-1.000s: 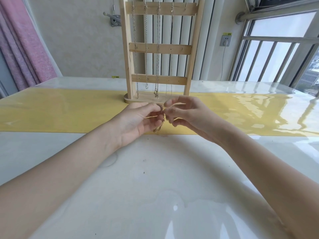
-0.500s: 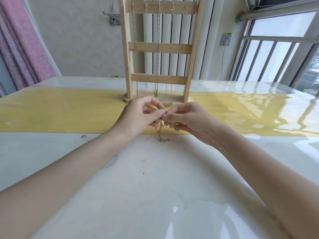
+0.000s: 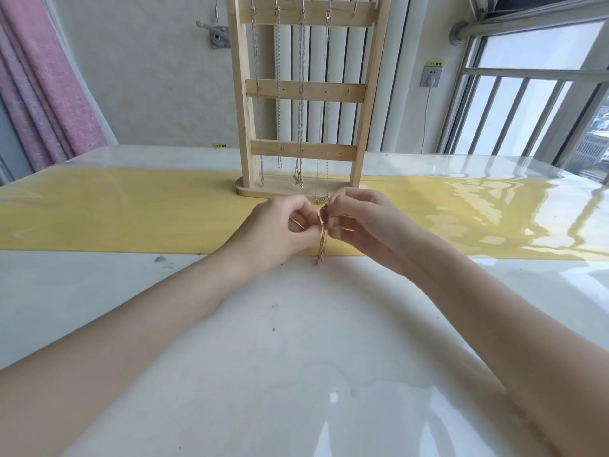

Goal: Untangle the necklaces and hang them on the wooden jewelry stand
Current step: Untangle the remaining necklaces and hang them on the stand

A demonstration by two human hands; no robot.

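Observation:
A thin gold necklace [image 3: 321, 240] hangs in a bunched strand between my two hands, its lower end close to the white tabletop. My left hand [image 3: 280, 225] pinches it from the left and my right hand [image 3: 359, 222] pinches it from the right, fingertips almost touching. Just behind them stands the wooden jewelry stand [image 3: 304, 90] on the yellow runner [image 3: 115, 216]. Several silver chains [image 3: 300, 94] hang from hooks on its top bar; the rightmost hook holds nothing.
The glossy white table [image 3: 296, 357] runs toward me. A pink curtain [image 3: 43, 87] hangs at the left. A window with metal bars [image 3: 527, 94] is at the right, and a wall socket [image 3: 431, 75] with a cable sits beside it.
Both hands stayed together in front of the stand. The hanging end of the gold necklace dropped lower, then was drawn up a little off the table.

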